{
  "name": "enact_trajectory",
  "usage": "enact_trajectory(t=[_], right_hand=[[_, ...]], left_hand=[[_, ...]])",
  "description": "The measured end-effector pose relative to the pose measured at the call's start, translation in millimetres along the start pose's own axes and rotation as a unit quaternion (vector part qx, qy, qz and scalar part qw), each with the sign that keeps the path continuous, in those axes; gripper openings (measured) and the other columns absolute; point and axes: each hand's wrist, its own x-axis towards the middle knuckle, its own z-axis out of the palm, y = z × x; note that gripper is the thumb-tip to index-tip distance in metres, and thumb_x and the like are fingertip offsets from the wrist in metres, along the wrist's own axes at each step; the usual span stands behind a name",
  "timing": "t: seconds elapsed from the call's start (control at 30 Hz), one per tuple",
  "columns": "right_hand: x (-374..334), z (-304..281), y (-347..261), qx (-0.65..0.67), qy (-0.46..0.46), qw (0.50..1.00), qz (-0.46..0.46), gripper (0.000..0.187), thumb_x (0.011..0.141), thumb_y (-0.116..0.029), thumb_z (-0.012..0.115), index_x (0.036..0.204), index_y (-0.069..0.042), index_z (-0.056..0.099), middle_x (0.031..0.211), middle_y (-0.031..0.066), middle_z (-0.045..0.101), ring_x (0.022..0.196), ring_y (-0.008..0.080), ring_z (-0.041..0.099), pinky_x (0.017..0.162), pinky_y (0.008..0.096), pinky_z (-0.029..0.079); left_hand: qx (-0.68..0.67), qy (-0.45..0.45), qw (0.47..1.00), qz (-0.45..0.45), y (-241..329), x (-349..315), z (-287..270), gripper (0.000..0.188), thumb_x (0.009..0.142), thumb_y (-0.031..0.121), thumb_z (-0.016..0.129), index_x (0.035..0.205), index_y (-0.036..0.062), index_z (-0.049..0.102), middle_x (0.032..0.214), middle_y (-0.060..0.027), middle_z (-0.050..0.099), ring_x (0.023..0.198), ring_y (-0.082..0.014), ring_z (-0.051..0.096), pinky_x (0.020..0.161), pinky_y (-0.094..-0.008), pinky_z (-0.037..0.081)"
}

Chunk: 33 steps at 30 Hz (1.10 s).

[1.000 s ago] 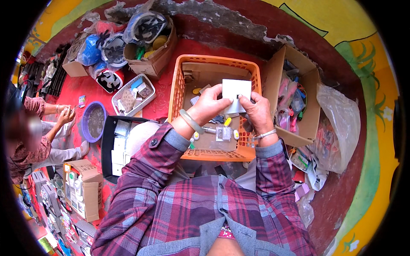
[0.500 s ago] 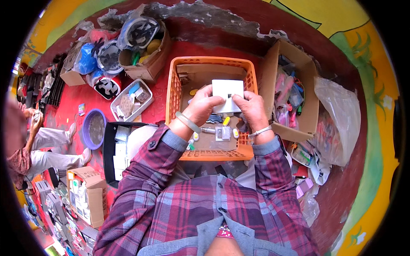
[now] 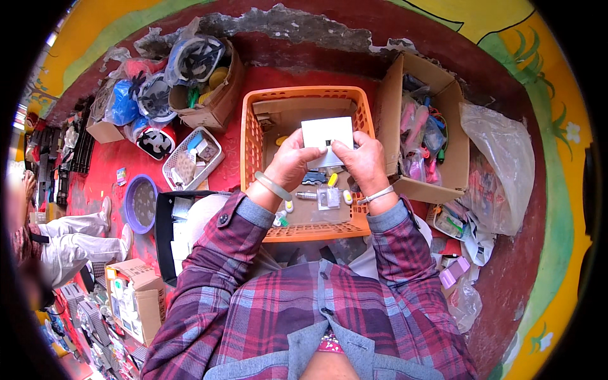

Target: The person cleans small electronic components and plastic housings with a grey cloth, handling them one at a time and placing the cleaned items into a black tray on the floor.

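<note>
Between the two hands, held up over the orange basket [image 3: 253,136], sits a small white card or box [image 3: 327,133]; which of the two it is cannot be told. The left hand [image 3: 292,160] closes on its lower left edge, thumb lying across the face and the other fingers curled behind. The right hand [image 3: 360,159] pinches the lower right edge in the same way, its thumb tip close to a small dark mark near the middle of the white face. Most of the white piece rises above the fingers, its face turned up toward the camera.

Both forearms come up from below in plaid sleeves and draw together at the hands, wrists bent slightly inward. A pale green bangle [image 3: 273,186] rings the left wrist and a thin white band [image 3: 377,194] the right.

Below the grip, on the cardboard lining the basket, lie small loose parts, some yellow, some clear-wrapped. Just right of the right hand stands an open cardboard box [image 3: 392,88] full of pink and mixed items. Well to the left of the left hand are a white tray [image 3: 180,185] and a purple bowl [image 3: 128,206].
</note>
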Motion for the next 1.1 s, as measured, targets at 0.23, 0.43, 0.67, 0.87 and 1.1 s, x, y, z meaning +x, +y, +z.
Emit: enact_trajectory(t=[0.23,0.43,0.67,0.87,1.1], right_hand=[[0.8,3.4,3.9,0.050,-0.026,0.998,-0.017,0.035,0.079,-0.030,0.068,0.087,0.004,0.064,0.075,0.0118,0.066,0.066,0.0173,0.062,0.059,0.0306,0.048],[1.9,1.4,2.3,0.329,-0.108,0.937,0.047,0.037,0.091,-0.034,0.058,0.089,0.002,0.062,0.077,0.0004,0.059,0.067,0.0054,0.051,0.057,0.0206,0.043],[6.4,2.5,12.3,0.297,-0.108,0.949,0.010,0.032,0.091,-0.030,0.059,0.085,0.001,0.062,0.075,-0.0012,0.057,0.067,0.0047,0.049,0.058,0.0207,0.041],[9.2,-47.1,-10.9,0.355,-0.035,0.933,0.045,0.018,0.089,-0.013,0.060,0.101,0.000,0.058,0.088,0.0054,0.064,0.074,0.0103,0.062,0.065,0.0217,0.053],[-20.0,-27.7,-38.9,0.364,-0.077,0.928,0.025,0.014,0.083,-0.001,0.060,0.096,0.000,0.061,0.090,0.0048,0.063,0.080,0.0100,0.060,0.071,0.0221,0.050]], left_hand=[[-0.012,0.024,0.999,0.021,-0.1,-2.8,3.0,0.040,0.080,0.003,0.058,0.119,-0.0001,0.048,0.113,-0.0091,0.058,0.103,-0.0177,0.057,0.093,-0.0324,0.043],[-0.069,-0.013,0.997,0.005,9.7,-4.1,-1.5,0.040,0.082,0.007,0.061,0.120,0.0002,0.048,0.115,-0.0097,0.059,0.102,-0.0190,0.059,0.091,-0.0321,0.045],[-0.058,0.013,0.998,-0.002,9.1,-4.1,0.4,0.043,0.082,0.006,0.061,0.122,-0.0004,0.047,0.115,-0.0108,0.059,0.102,-0.0208,0.059,0.090,-0.0339,0.047],[-0.072,0.035,0.997,0.016,6.9,-1.8,2.5,0.034,0.080,0.001,0.057,0.113,-0.0015,0.052,0.108,-0.0082,0.061,0.097,-0.0176,0.059,0.089,-0.0327,0.046],[-0.048,0.036,0.995,0.083,-3.3,0.2,2.6,0.034,0.080,0.001,0.056,0.114,-0.0002,0.052,0.108,-0.0064,0.060,0.097,-0.0151,0.058,0.087,-0.0307,0.047]])
